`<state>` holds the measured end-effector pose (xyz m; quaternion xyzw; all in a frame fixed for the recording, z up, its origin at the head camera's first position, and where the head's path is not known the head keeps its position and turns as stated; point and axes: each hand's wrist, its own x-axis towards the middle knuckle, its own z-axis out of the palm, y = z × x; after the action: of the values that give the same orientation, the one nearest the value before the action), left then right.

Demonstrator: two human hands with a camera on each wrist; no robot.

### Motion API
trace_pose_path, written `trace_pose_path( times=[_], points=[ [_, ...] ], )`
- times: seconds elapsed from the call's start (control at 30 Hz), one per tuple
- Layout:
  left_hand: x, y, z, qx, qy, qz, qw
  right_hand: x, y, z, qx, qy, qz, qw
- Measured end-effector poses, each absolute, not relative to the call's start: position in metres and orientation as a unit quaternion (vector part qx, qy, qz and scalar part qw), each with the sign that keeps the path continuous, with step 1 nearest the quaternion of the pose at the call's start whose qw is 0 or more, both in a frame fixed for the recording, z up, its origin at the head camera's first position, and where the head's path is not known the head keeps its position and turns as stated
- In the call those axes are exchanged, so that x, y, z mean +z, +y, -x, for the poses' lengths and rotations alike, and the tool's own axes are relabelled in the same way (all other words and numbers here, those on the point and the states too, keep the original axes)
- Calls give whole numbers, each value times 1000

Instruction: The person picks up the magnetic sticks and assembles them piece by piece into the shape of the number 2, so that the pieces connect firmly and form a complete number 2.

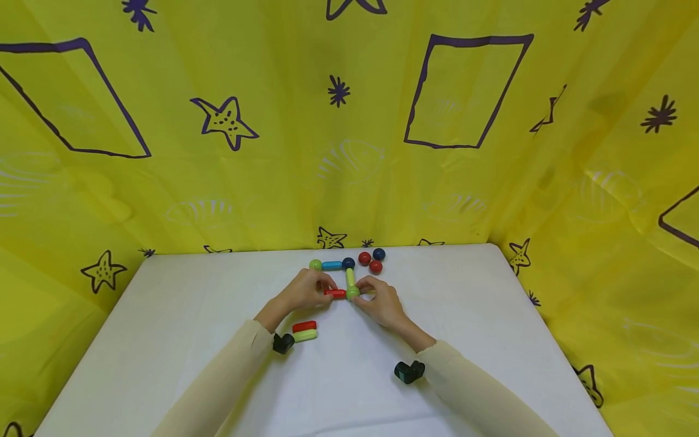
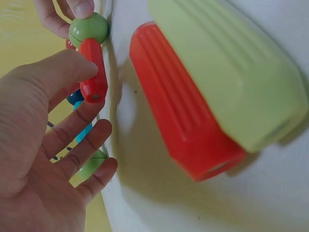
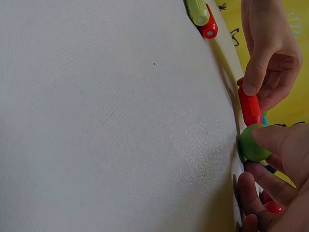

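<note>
My left hand point(image 1: 307, 290) pinches a red magnetic rod point(image 2: 93, 72) between thumb and fingers. One end of that rod meets a green ball point(image 3: 253, 142), which my right hand point(image 1: 383, 302) pinches from the other side. From this ball a yellow-green rod point(image 1: 350, 277) runs back to a dark blue ball point(image 1: 348, 263). A light blue rod point(image 1: 331, 266) joins the dark blue ball to another green ball point(image 1: 315, 264) at the left. Together the pieces form three sides of a square lying on the white table.
Beside my left forearm lie a loose red rod point(image 1: 304, 326) and a loose yellow-green rod point(image 1: 305, 335), side by side. Two red balls point(image 1: 375, 266) and a blue ball point(image 1: 379, 254) sit behind my right hand. A yellow patterned curtain point(image 1: 284, 182) borders the white table point(image 1: 180, 303).
</note>
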<state>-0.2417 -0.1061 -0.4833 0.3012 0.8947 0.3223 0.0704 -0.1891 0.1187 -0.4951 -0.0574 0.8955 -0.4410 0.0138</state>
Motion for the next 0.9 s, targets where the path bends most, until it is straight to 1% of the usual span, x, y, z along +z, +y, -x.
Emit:
trace_pose_path(
  times=[0.27,0.5,0.63,0.9],
  points=[
    [-481,-106,241,314,897,-304,70,-495,119,189,-440,896,51,15],
    [-470,-110,244,320,891,-314,75,-497,119,189,-443,895,49,12],
    [-463,-111,248,321,894,-303,74,-499,120,189,-443,895,52,8],
    [-455,-118,262,329,894,-304,24,-497,119,188,-446,894,52,12]
  ],
)
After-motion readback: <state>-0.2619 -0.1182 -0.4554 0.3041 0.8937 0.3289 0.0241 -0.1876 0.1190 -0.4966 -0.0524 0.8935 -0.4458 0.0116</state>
